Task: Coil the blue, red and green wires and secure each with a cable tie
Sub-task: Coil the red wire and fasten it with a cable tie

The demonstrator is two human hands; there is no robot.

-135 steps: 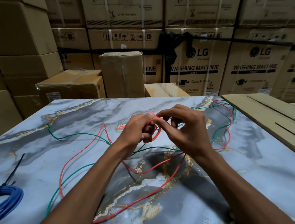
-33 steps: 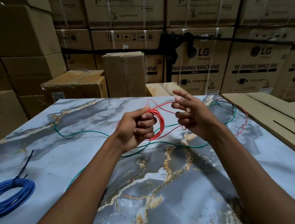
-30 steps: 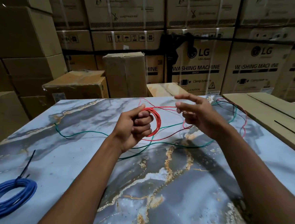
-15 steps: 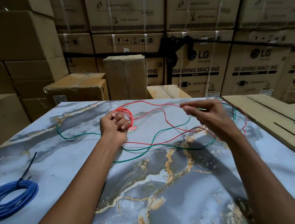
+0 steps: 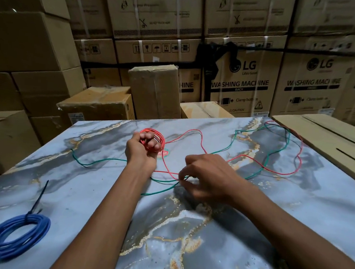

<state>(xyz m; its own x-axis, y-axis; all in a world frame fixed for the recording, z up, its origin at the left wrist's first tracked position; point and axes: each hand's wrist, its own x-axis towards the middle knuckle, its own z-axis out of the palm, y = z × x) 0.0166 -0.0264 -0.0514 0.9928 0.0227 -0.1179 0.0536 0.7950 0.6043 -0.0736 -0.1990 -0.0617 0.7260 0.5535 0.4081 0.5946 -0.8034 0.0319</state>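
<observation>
My left hand [image 5: 142,150] is closed around a small coil of the red wire [image 5: 201,139] above the marble tabletop [image 5: 206,242]. The rest of that wire trails loose to the right and back toward me. My right hand [image 5: 209,178] is low over the table, thumb and fingers pinching the red wire where it crosses the green wire [image 5: 98,162]. The green wire lies uncoiled across the table. The blue wire [image 5: 14,236] sits coiled at the near left, bound by a black cable tie [image 5: 37,197].
Stacked cardboard boxes [image 5: 154,92] wall in the far side and left. A flat cardboard sheet [image 5: 325,137] lies to the right of the table with loose black cable ties [image 5: 350,155] on it.
My left hand moved the red coil away and to the left. My right hand came down from the far edge to the table, nearer to me, and took the red wire there.
</observation>
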